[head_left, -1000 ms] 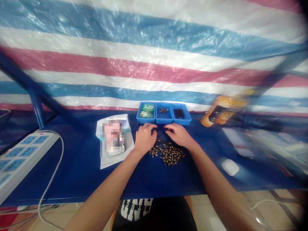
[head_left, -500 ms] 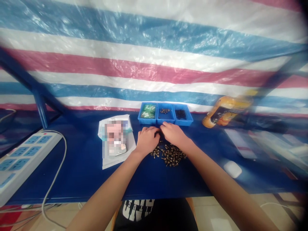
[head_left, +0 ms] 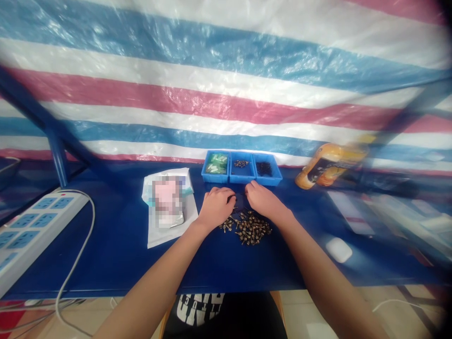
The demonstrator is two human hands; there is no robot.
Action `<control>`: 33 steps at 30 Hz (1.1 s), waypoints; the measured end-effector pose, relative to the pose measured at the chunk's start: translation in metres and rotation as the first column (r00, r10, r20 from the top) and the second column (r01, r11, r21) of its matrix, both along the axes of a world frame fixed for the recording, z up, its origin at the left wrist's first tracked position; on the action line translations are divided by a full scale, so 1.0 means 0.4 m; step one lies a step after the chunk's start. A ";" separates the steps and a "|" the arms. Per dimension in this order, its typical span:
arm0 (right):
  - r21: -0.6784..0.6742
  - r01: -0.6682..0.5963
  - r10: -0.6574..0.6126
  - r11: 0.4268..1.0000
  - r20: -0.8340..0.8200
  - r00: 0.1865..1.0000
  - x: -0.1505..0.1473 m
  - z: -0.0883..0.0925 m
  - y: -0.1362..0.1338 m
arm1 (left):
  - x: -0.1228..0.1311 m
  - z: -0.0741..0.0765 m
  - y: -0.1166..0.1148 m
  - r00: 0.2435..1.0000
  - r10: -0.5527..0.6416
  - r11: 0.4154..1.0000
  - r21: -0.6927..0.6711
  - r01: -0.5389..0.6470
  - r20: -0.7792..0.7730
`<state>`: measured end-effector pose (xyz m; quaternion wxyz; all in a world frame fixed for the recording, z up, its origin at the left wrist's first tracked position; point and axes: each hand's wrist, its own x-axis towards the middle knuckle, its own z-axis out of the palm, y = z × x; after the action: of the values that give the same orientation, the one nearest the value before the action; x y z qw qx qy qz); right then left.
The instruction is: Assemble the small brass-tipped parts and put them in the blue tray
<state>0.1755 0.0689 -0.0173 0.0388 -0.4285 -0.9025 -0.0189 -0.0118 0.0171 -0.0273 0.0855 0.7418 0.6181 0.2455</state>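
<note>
My left hand [head_left: 218,206] is closed in a pinch beside a pile of small brass-coloured screw-like parts [head_left: 253,228]; whatever its fingertips hold is too small to name. My right hand [head_left: 263,200] is also closed, fingertips together, just beyond the pile and in front of the bins. What it holds, if anything, is hidden. Three joined blue bins stand behind my hands. The left bin [head_left: 215,179] has a green bag with pale pieces, the middle bin [head_left: 242,178] several small metal parts, and the right bin [head_left: 270,180] dark screw-like pieces.
A white sheet [head_left: 160,238] with a blurred-out item lies left, beyond which sits a white power strip [head_left: 42,226] with a looping cable. To the right are an orange bottle [head_left: 328,165] lying tilted, a white rounded case [head_left: 339,249] and blurred boxes. Striped sheeting hangs behind.
My right hand has drawn away from my left, opening a gap between them where they were close together. My left hand has barely moved. The view has shifted slightly.
</note>
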 end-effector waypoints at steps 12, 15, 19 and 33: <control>-0.342 -0.076 -0.170 0.937 -0.635 0.754 -0.007 0.014 0.004 | 0.005 0.028 -0.009 0.965 -0.074 0.981 0.195 0.024 0.251; -0.582 -0.120 -0.407 0.804 -0.687 0.602 -0.046 0.032 -0.001 | 0.006 0.031 -0.009 0.950 -0.085 0.967 0.254 0.007 0.300; -0.717 -0.305 -0.596 0.627 -0.693 0.405 -0.084 0.046 -0.028 | 0.002 0.033 -0.009 0.946 -0.092 0.958 0.287 -0.001 0.311; -0.680 -0.442 -0.706 0.585 -0.695 0.134 -0.070 0.043 -0.061 | 0.009 0.043 -0.021 0.932 -0.089 0.940 0.338 -0.038 0.352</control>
<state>0.1476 0.0445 0.0000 0.4176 -0.3883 -0.4867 0.6618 -0.0081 0.0089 -0.0102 0.0720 0.6953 0.5304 0.4797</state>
